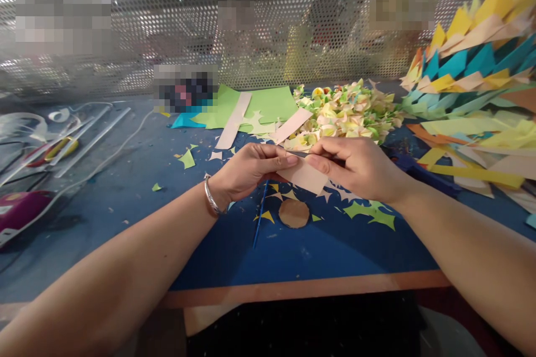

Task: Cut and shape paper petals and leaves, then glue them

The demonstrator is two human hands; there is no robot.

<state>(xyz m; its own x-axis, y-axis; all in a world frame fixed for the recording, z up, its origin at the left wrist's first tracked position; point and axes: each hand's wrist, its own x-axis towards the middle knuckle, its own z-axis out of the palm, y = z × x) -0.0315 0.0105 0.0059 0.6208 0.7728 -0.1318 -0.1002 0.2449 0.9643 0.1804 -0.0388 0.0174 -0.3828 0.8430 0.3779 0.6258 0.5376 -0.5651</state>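
Both hands meet above the blue table, pinching a small pale pink piece of paper [307,177]. My left hand [253,170] grips its left upper edge between thumb and fingers. On its right upper edge, my right hand [354,167] closes in the same way. A thin dark edge shows between the fingertips, too little to name. Below the hands lie a round brown cardboard disc [293,213], a thin blue stick [260,217] and green paper scraps [371,213]. Behind them rest a pale pink paper strip [235,121] and a shorter pink strip [293,125].
Green paper sheets [268,101] and a heap of small folded paper flowers [347,109] stand at the back. Right are paper strips [477,167], a dark blue tool [427,174] and a layered paper piece [473,61]. A purple device [23,212], cord and clear sticks [94,142] lie left.
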